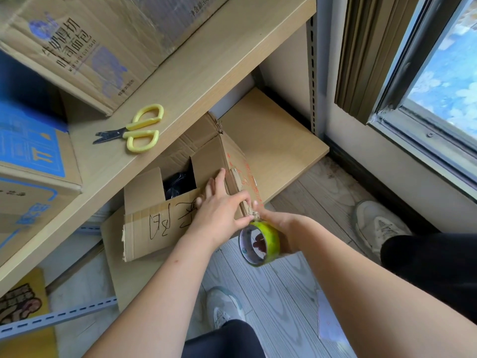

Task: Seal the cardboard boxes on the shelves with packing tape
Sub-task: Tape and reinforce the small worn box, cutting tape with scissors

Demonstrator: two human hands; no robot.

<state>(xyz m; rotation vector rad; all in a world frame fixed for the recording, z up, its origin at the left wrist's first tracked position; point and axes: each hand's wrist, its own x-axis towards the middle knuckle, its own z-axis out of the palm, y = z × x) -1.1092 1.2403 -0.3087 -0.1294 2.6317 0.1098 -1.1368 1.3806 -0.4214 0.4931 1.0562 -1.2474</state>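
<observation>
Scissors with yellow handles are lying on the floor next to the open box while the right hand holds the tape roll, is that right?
Not quite. The head view shows the scissors lying on the shelf above the open box, not the floor. The right hand does hold the tape roll.

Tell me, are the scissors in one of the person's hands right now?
No, the yellow-handled scissors lie on the shelf, while the left hand presses the box flap and the right hand holds the tape roll.

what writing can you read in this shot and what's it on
"牛奶厚切吐司面包": bread box on the upper shelf; the small Latin line under it is too blurred.
"净含量:640": same box's top, cut off.
Black handwriting: open box flap, unclear.
Red handwriting: its side, illegible.
Blue box: icons, text blurred.
</observation>
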